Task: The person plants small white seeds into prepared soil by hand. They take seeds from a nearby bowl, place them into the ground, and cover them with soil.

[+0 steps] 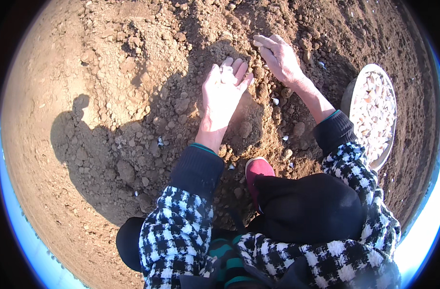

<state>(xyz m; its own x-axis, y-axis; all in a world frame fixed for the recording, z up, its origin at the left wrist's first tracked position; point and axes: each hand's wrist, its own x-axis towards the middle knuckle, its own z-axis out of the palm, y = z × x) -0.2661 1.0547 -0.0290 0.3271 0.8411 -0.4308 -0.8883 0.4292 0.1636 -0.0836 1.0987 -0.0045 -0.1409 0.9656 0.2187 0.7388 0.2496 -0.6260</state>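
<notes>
Palm up over the loose soil, my left hand (223,95) cups several pale garlic cloves (228,76) between its half-curled fingers. Ahead and to the right, my right hand (281,61) is palm down and low over the earth, with one garlic clove (257,44) pinched at its fingertips. Single cloves lie apart in the furrow below it, among them one white clove (275,101) and another nearer my foot (285,138). To the right, a wide metal-looking basin (346,97) full of loose cloves (372,112) rests on the ground beside my right forearm.
Clods and crumbly brown soil (129,169) spread all around. My red shoe (257,171) stands on the soil below my hands, near a clove (231,167). A white scrap (160,141) lies to the left, and my shadow (86,159) falls there.
</notes>
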